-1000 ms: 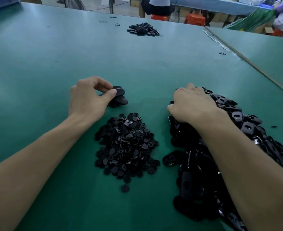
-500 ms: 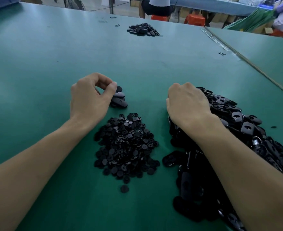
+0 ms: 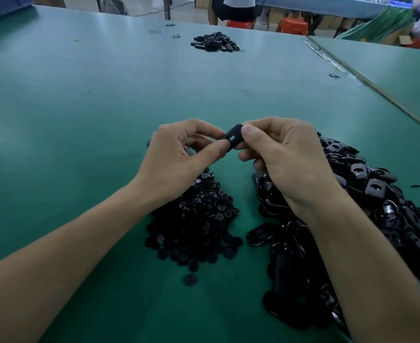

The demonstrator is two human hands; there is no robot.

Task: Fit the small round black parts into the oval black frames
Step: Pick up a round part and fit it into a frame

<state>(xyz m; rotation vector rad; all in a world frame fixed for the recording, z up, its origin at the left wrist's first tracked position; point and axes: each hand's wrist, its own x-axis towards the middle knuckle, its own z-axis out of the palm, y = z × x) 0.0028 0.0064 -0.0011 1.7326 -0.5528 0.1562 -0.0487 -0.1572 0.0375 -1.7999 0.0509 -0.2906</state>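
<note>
Mid-picture, one oval black frame (image 3: pixel 234 139) is pinched between thumb and forefinger of both the left hand (image 3: pixel 179 157) and the right hand (image 3: pixel 285 157). Whether anything else is held cannot be told. A part from the pile of small round parts (image 3: pixel 196 219) below, if pressed in askew, could be flicked away, or the frame dropped into the heap of oval frames (image 3: pixel 364 194) at right.
</note>
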